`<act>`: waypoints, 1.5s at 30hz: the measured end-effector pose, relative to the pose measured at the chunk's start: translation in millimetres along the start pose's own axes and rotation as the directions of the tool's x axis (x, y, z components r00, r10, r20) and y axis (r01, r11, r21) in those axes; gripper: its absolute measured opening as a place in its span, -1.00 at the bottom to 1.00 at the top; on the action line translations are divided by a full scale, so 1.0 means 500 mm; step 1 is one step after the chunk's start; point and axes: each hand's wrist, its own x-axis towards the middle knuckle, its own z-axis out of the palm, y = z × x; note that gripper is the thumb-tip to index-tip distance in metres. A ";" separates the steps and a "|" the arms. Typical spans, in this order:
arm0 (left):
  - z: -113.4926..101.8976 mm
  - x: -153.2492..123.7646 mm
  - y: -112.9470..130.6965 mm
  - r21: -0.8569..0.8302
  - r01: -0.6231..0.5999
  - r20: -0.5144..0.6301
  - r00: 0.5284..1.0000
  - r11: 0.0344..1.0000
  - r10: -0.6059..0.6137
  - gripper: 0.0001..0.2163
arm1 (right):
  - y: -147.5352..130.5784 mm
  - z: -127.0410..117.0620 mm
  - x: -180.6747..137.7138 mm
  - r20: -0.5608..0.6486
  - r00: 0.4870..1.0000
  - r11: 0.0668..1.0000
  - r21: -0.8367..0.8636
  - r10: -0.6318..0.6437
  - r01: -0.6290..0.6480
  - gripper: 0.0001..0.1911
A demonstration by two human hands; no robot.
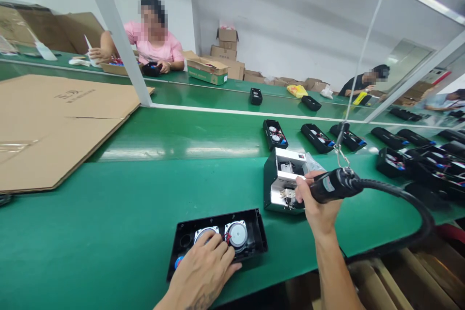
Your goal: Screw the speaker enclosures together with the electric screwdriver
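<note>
A black speaker box (256, 247) lies open side up on the green bench, with two round speaker drivers (238, 235) and red wires inside. My left hand (207, 264) is closed over its near side, fingers curled in at the left driver and thumb at the near wall; the fingertips are partly hidden. My right hand (319, 203) is wrapped around a black electric screwdriver (332, 185), which hangs from a hook and cord and trails a thick cable. The tool's front end is at the screw feeder (272, 179), a black and silver machine; its tip is hidden.
A large flat cardboard sheet (54, 126) covers the bench at left. Several open speaker boxes (275, 134) stand on the belt beyond and in a stack (436, 162) at right. A co-worker in pink (154, 43) sits across. A white post (123, 38) rises between.
</note>
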 end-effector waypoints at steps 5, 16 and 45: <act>0.006 -0.004 0.000 0.015 0.001 0.000 1.000 1.000 -0.001 -0.71 | 0.026 -0.026 -0.038 0.107 0.986 0.991 -0.031 0.130 -0.128 -0.65; 0.007 -0.006 0.001 0.024 -0.002 0.007 1.000 1.000 0.001 -0.72 | 0.016 -0.071 -0.080 0.012 0.989 0.982 0.121 0.147 -0.147 -0.64; -0.053 0.031 0.036 -0.802 0.073 -0.127 0.949 0.593 -0.288 -0.70 | -0.112 0.007 -0.192 0.370 0.929 0.635 0.716 0.007 -0.290 -0.90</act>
